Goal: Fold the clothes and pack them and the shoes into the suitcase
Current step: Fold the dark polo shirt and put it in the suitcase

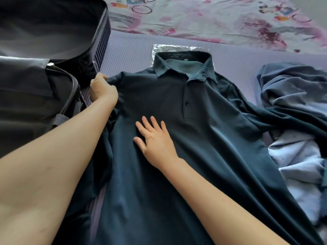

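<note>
A dark teal polo shirt lies face up on the purple mat, collar away from me, buttons showing. My left hand grips the shirt's left shoulder and sleeve beside the suitcase. My right hand rests flat on the chest of the shirt with fingers spread, holding nothing. The open dark suitcase sits at the left, its lid raised and its zipped lower half nearest me. The shirt's right sleeve drapes onto a pile of clothes.
A crumpled heap of light blue and blue clothes lies at the right. A clear plastic bag peeks out behind the collar. A floral bedsheet covers the far side. The purple ribbed mat shows between suitcase and shirt.
</note>
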`<state>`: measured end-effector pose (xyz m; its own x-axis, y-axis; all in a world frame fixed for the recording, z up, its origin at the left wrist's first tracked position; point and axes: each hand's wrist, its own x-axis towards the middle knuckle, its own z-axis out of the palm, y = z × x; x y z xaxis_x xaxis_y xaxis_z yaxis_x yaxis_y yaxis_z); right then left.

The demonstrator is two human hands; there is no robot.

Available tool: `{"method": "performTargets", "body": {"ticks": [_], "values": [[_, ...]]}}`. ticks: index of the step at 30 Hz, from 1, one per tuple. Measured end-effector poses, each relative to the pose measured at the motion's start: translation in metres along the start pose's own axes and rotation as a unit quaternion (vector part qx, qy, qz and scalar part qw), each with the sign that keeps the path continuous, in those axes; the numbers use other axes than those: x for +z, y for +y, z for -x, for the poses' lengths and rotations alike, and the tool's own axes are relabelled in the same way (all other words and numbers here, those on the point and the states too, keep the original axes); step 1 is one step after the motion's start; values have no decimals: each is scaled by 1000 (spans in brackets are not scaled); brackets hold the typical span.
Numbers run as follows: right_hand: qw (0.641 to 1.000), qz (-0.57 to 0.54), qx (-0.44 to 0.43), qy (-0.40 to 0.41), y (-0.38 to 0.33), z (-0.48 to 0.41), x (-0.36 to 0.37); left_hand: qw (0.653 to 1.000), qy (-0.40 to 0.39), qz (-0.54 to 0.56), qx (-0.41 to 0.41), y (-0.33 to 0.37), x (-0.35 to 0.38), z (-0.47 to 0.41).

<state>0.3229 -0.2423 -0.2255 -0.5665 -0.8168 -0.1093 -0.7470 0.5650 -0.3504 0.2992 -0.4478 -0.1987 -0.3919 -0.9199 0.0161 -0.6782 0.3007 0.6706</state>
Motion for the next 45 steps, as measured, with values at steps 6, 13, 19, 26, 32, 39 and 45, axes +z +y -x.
{"method": "performTargets", "body": {"ticks": [6, 13, 19, 26, 32, 39, 45], "values": [[974, -202, 8, 104, -30, 40, -17, 988, -40, -5, 146, 13, -22, 28], [970, -215, -90, 68, -109, 112, 7, 952, -216, 181, 122, 0, -71, 79], [999, -47, -1, 6, -165, 145, 51, 945, -242, 196, 100, -22, -114, 119], [971, -93, 27, 219, -159, 138, 46, 953, -215, 175, 125, -54, -136, 147], [743, -585, 203, 255, -91, 148, -58, 935, -238, 212, 154, -39, -144, 148], [788, -379, 397, 279, 51, 151, -70, 939, -267, 128, 176, -47, -113, 164], [862, -265, 329, 279, 80, 142, -80, 937, -232, 24, 260, -52, -81, 152]]}}
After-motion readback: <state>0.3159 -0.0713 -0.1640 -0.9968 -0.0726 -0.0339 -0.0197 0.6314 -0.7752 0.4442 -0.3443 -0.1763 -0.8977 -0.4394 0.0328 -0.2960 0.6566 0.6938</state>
